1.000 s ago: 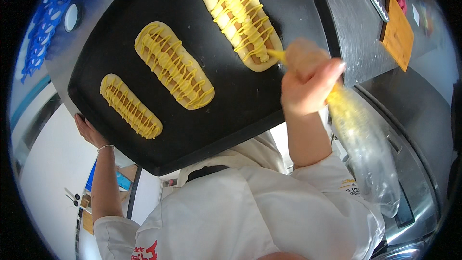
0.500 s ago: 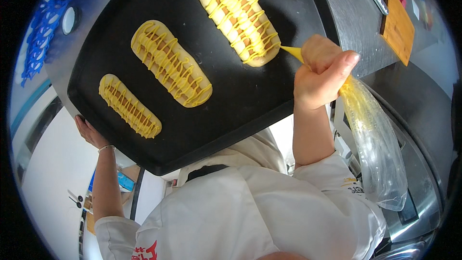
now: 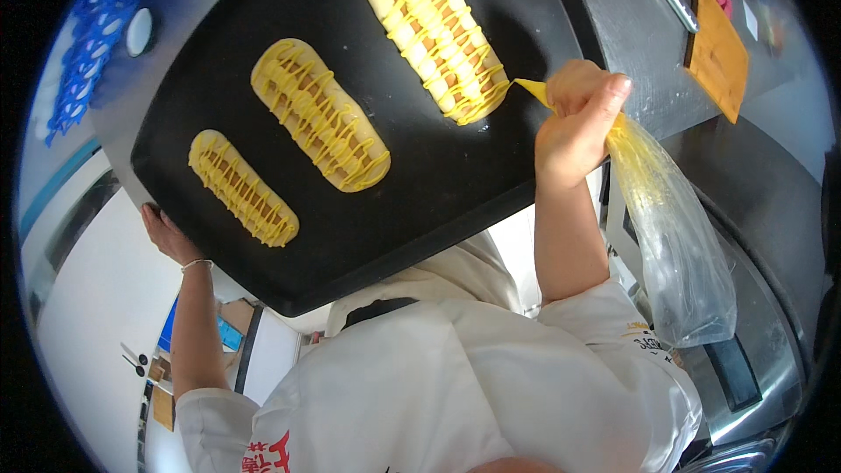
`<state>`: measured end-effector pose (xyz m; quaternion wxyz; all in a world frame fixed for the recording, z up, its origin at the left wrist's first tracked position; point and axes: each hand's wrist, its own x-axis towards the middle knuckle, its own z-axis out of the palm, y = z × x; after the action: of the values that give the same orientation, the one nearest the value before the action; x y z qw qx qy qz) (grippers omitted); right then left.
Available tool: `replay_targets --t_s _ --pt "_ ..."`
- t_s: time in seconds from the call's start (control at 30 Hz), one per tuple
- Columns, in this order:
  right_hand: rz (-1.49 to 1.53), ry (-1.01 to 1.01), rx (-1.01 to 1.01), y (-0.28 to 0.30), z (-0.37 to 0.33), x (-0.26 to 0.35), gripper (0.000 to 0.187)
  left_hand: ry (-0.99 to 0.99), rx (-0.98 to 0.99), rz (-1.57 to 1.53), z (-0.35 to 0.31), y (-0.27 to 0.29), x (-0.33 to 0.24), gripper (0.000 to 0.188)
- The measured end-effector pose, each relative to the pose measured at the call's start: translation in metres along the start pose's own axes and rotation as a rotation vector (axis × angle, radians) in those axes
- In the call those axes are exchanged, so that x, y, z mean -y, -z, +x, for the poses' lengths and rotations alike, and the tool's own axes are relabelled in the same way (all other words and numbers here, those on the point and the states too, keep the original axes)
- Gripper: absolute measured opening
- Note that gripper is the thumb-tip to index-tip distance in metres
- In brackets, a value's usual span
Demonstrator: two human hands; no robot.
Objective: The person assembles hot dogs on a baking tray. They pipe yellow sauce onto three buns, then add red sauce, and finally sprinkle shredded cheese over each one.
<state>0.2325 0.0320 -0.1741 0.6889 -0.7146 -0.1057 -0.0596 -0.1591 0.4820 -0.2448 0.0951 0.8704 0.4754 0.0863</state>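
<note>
Right hand (image 3: 574, 118): closed round clear piping bag (image 3: 681, 241); yellow tip (image 3: 534, 94) just beside nearest striped roll (image 3: 438, 39). Roll: on black tray (image 3: 438, 175), ten o'clock from right hand; long axis eleven to five. Left hand (image 3: 169, 235): farther off, at tray's eight-o'clock edge; grip cannot be told. Tray top: cut off. Tip-to-roll contact: hard to make out.

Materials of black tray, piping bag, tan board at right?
Tray: probably metal with matt dark coating, going by its dull sheen; unsure. Piping bag: thin, glossy clear plastic; see-through, wrinkled. Board: likely wood, smooth-looking, judging by its warm tan colour.
</note>
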Motion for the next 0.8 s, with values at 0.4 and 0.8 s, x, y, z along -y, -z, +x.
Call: replay_targets --t_s 0.4,0.8 --pt "1.154 -0.656 0.025 0.021 0.010 0.185 0.051 0.322 -0.246 -0.928 0.020 0.052 -0.028 0.039" --pt "0.788 -0.327 0.226 0.017 -0.118 0.333 0.055 -0.340 0.962 -1.470 -0.197 0.238 -0.317 0.020"
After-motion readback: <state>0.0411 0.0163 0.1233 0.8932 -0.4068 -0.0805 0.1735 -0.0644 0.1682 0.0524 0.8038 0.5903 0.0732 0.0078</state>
